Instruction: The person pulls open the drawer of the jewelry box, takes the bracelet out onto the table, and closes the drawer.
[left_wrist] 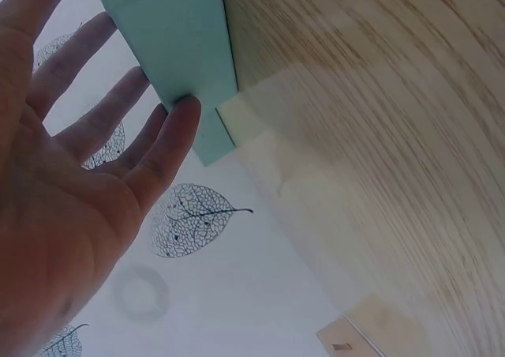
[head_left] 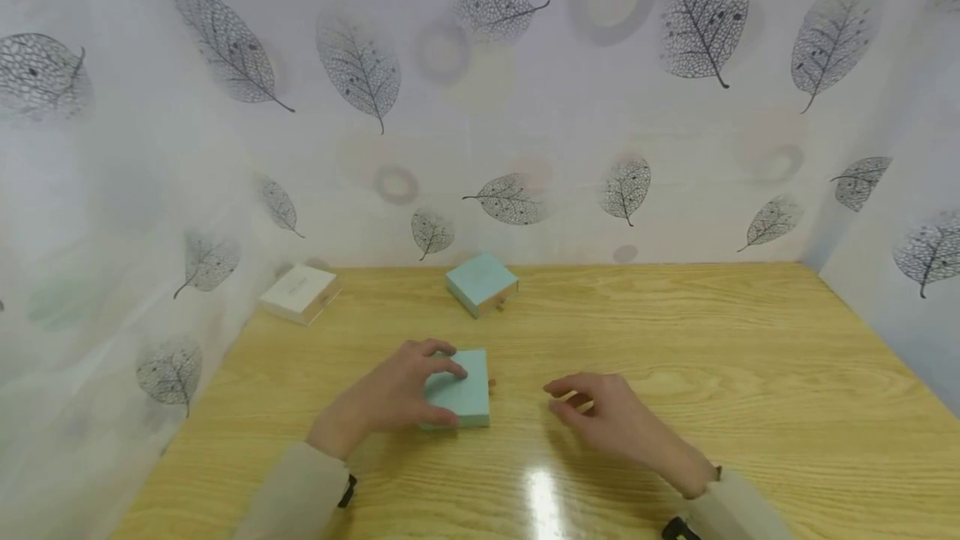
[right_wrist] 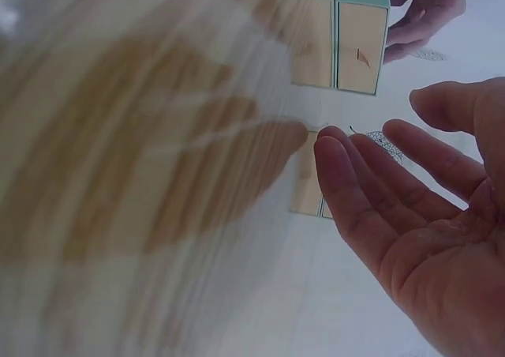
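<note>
A light-blue box (head_left: 467, 394) with a small tan pull tab on its right side lies flat on the table. My left hand (head_left: 397, 390) spans it from the left and grips it, the thumb at its near side and fingers over its top and far edge. The left wrist view shows a fingertip against the box's side (left_wrist: 170, 41). To the right of the box, my right hand (head_left: 611, 419) hovers just above the table with its fingers loosely bent, touching nothing. In the right wrist view, the box's peach-coloured end (right_wrist: 359, 49) faces this hand.
A second light-blue box (head_left: 482, 280) with a tab stands farther back on the wooden table (head_left: 675, 323). A white box (head_left: 300, 292) lies at the back left corner. Behind and at both sides hangs a leaf-patterned sheet (head_left: 555, 123).
</note>
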### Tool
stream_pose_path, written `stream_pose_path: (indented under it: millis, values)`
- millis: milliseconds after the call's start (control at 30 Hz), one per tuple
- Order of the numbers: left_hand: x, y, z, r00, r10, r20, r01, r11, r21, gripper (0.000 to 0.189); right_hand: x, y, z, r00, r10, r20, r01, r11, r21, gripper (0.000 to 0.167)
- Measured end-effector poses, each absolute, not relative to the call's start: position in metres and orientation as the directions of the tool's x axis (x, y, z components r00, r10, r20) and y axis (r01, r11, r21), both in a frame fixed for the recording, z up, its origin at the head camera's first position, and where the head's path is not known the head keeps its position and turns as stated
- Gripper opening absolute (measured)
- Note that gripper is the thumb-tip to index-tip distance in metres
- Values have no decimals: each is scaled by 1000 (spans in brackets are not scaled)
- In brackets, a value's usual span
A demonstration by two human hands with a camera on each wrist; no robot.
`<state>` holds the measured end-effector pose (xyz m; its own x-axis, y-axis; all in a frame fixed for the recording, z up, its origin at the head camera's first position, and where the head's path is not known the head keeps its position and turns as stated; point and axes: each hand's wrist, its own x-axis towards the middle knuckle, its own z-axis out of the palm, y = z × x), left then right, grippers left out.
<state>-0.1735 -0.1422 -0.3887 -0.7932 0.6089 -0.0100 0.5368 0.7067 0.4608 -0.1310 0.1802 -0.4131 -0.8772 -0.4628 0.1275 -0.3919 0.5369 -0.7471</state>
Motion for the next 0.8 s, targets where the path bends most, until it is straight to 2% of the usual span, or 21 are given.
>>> stream_pose_path:
  millis: [233,500,800]
  values:
    - [-170,-135,-387,-786,617,-30,536,705,465,53,-132,175,-414,-873,-470,129,-392,520,-758,27]
    - [-167,-131,-383,-782,622,-33,542,706,456,53,-130,169,-412,-898,-428,105,-352,552,-756,25]
    - [-166,-123,-384,-773,634,-35,549,695,464,52,-137,163,-411,-943,-332,-18,-167,519,-838,26]
